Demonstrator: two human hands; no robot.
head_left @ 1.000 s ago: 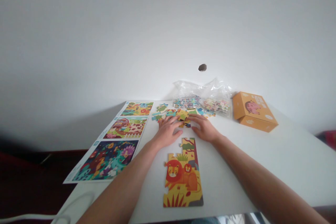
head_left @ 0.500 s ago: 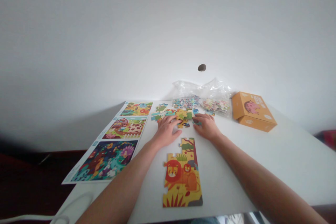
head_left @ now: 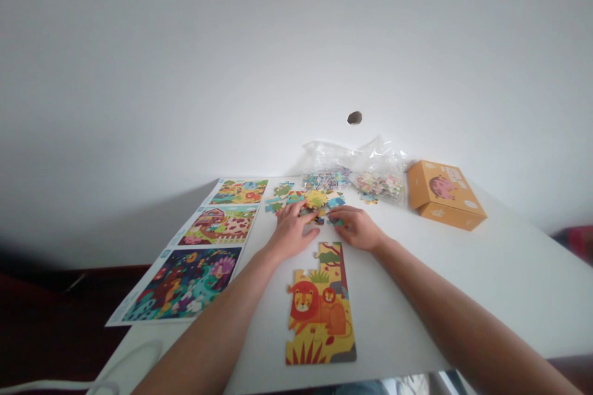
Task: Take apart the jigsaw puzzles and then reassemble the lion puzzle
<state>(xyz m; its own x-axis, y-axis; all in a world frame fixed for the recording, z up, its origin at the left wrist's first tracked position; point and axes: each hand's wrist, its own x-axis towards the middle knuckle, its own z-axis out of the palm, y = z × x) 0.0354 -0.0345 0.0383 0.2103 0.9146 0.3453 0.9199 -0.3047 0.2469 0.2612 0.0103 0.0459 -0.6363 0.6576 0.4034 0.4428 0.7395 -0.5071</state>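
1. Nearest, the half-built lion puzzle [head_left: 321,311] lay flat on the white table [head_left: 463,284].
2. Beyond it, the left hand [head_left: 291,231] rested open-fingered and the right hand [head_left: 357,228] pinched a blue piece [head_left: 336,221].
3. Farther off sat the loose puzzle pieces [head_left: 308,200], then the orange box [head_left: 443,194].

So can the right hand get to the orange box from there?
Probably yes: the right hand lies among the loose pieces, and only bare table separates it from the orange box.
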